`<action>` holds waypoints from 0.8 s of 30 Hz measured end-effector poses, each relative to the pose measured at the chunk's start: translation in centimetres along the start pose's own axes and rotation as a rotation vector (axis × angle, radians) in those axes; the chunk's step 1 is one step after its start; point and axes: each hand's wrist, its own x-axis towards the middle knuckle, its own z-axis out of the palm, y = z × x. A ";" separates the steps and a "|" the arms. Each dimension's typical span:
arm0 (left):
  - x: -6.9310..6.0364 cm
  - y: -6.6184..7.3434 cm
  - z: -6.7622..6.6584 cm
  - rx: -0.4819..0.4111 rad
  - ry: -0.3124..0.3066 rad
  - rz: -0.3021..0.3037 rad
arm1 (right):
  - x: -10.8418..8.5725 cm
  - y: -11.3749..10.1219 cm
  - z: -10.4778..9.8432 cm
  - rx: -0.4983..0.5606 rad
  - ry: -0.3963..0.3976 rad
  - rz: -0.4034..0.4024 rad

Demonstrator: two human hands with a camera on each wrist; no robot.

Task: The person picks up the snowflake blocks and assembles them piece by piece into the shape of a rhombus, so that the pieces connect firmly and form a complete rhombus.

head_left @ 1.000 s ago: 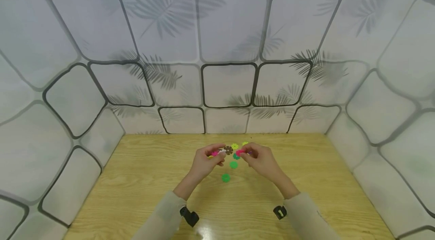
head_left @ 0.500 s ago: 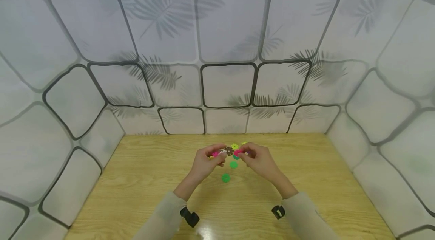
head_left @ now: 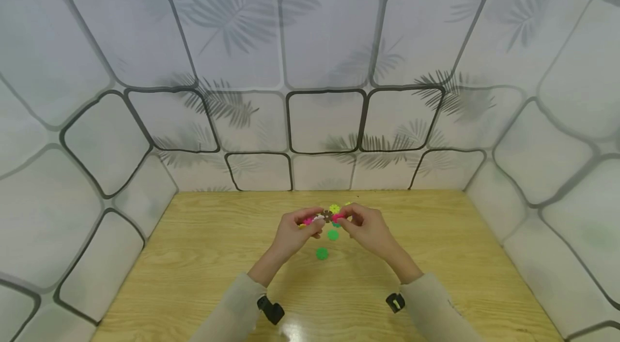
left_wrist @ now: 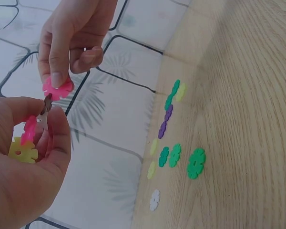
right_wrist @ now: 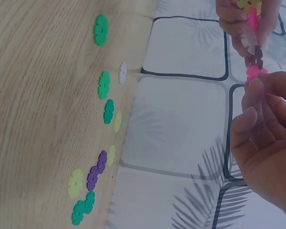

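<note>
My left hand [head_left: 289,233] holds a short chain of notched plastic snowflake discs. In the left wrist view the chain shows a yellow disc [left_wrist: 18,153], a pink disc [left_wrist: 28,129], a partly hidden white disc and, at its end, a brown disc [left_wrist: 46,102] seen edge-on. Between thumb and fingertips, my right hand [head_left: 372,228] pinches another pink snowflake disc [left_wrist: 58,90]. That pink disc meets the brown one at its rim; how deep the notches engage cannot be told. Both hands are raised above the table, close together.
Loose discs lie on the wooden table [head_left: 203,266]: green [left_wrist: 196,163], white [left_wrist: 154,200], purple [left_wrist: 165,121] and several more, yellow and teal among them. Patterned cloth walls [head_left: 324,121] stand behind the table and at both sides.
My right hand has shifted slightly left, bringing its pink disc from a small gap up against the brown disc. The left hand has barely moved. The loose discs lie as before.
</note>
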 end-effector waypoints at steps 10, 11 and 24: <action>-0.2 0.1 0.1 0.027 -0.002 0.010 | 0.1 -0.1 0.4 -0.029 0.046 -0.070; -0.2 0.0 0.1 0.031 0.000 0.012 | 0.1 -0.1 0.4 -0.038 0.050 -0.085; -0.2 0.0 0.3 0.077 0.018 0.022 | -0.2 -0.7 0.5 -0.011 0.056 -0.111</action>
